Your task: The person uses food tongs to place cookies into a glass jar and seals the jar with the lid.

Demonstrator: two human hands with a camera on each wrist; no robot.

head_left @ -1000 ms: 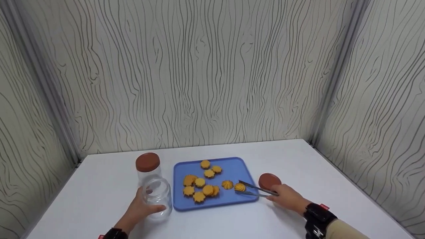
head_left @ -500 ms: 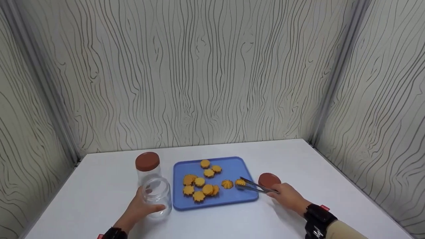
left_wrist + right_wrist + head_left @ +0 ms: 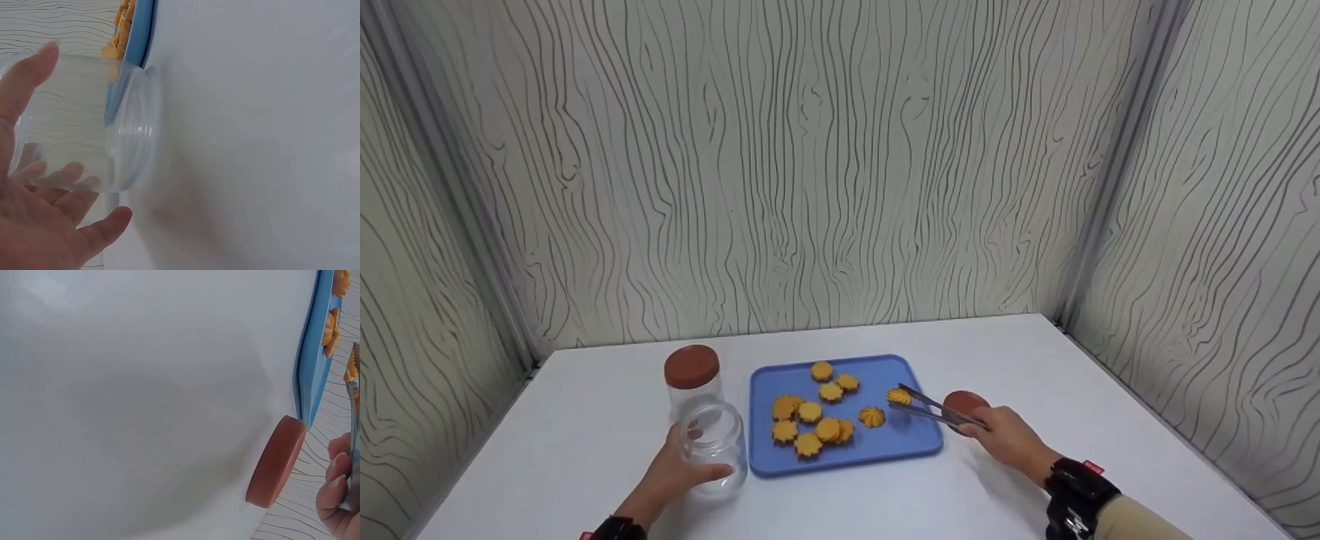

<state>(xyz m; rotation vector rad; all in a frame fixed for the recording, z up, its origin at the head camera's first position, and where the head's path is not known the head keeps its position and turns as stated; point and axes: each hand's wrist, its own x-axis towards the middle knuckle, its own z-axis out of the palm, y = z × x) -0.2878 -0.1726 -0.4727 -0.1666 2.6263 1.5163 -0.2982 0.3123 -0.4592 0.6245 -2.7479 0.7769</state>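
One cookie (image 3: 898, 396), nipped in the tongs (image 3: 943, 407), now up off the blue tray (image 3: 900, 444)

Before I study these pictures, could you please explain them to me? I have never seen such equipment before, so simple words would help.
There is no robot here; a person does the work. The wide picture comes from a camera worn on the head, looking forward and down. The two closer pictures come from cameras on the left and right wrists. On the white table are a blue tray of cookies, a brown-lidded jar and a loose brown lid. The left hand holds an open clear jar. The right hand grips metal tongs with its fingers; a swirled cookie sits between the tips.
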